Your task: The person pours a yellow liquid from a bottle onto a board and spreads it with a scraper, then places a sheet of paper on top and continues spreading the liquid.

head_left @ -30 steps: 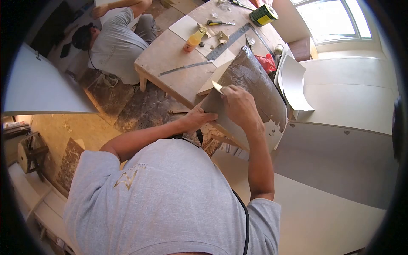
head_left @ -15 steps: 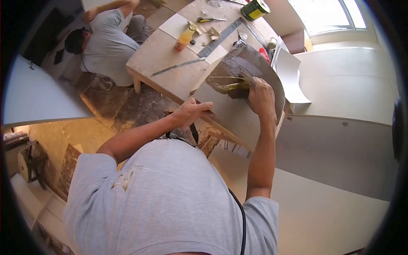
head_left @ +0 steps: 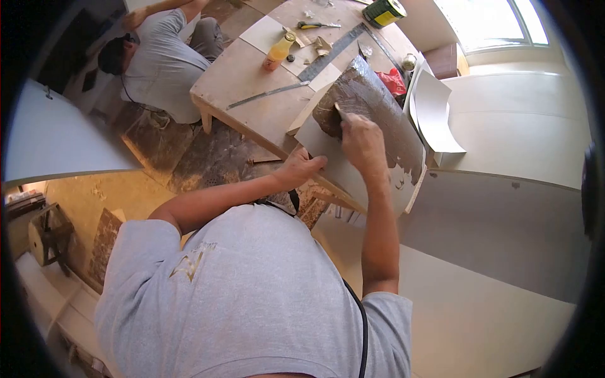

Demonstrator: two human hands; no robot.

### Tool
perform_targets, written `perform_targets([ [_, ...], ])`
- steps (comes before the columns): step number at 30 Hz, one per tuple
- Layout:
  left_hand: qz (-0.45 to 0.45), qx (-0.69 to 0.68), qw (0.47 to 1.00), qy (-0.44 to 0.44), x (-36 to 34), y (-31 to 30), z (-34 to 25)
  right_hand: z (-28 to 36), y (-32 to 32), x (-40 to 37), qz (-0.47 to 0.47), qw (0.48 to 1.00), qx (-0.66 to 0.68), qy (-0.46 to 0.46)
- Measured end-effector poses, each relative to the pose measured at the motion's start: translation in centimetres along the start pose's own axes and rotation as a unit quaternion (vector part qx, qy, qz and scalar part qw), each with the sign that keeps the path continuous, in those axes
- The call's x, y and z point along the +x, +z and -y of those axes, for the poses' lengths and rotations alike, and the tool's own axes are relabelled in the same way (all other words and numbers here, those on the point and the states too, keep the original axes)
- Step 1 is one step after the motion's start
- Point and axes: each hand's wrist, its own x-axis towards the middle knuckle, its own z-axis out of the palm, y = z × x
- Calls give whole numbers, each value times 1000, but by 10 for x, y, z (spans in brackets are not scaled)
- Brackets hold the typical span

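Holding the near edge of the sheet [head_left: 346, 171] by a corner is the left hand [head_left: 300, 169], its thumb on top; the right hand [head_left: 362, 142] is closed around a small spreader [head_left: 339, 110], whose tip meets the brown coating [head_left: 396, 132]. The sheet lies at an angle on the desk [head_left: 217, 91], its near part reaching past the desk's edge. Principal hazard, in this inspector's judgement: the left hand appears to be the main restraint on that side, so a hard pull of the spreader could slide or tip the sheet. Secondary: the coating looks uneven, with ridges and a ragged border beside bare surface; uneven pressure could leave thick patches or gaps. The left thumb sits near the wet area and could be smeared. Should the sheet swing, its far side could touch the red bag [head_left: 392, 82] or the curved white sheets [head_left: 433, 116], transferring coating.
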Motion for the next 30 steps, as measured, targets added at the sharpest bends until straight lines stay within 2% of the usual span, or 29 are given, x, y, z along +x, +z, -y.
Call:
perform_targets([
  [2, -5, 0, 1000, 7, 3, 1, 6, 30, -7, -3, 14, 1000, 24, -1],
  [4, -87, 107, 986, 95, 4, 5, 10, 50, -12, -4, 27, 997, 78, 0],
  [5, -89, 107, 986, 95, 4, 5, 12, 50, -16, -2, 28, 997, 79, -2],
  [8, -56, 55, 992, 97, 4, -2, 10, 36, -28, 6, 68, 993, 93, -13],
  [10, 38, 3, 999, 20, -2, -8, 0, 26, -27, 7, 28, 999, 27, 37],
  [14, 62, -34, 997, -9, 3, -7, 28, 15, -25, 14, 35, 998, -7, 53],
  [16, 40, -139, 989, 8, 2, 3, 34, 5, -21, 19, 29, 999, -24, 36],
  [17, 40, -140, 989, 8, 4, 1, 35, 0, -20, 20, 30, 999, -24, 36],
  [19, 102, -74, 990, -62, 6, -8, 34, -2, -20, 22, 59, 997, -40, 5],
  [20, 102, -74, 990, -64, 4, -9, 35, 0, -17, 20, 60, 997, -38, 6],
  [22, 62, -177, 982, 19, -1, -11, 31, 14, -14, 12, 25, 999, 6, -30],
  [28, 141, -155, 978, 12, 4, -40, 31, 47, -18, -5, 73, 997, 4, -39],
  [30, 141, -167, 976, 8, 6, -41, 37, 59, -17, -8, 86, 996, 9, -36],
])
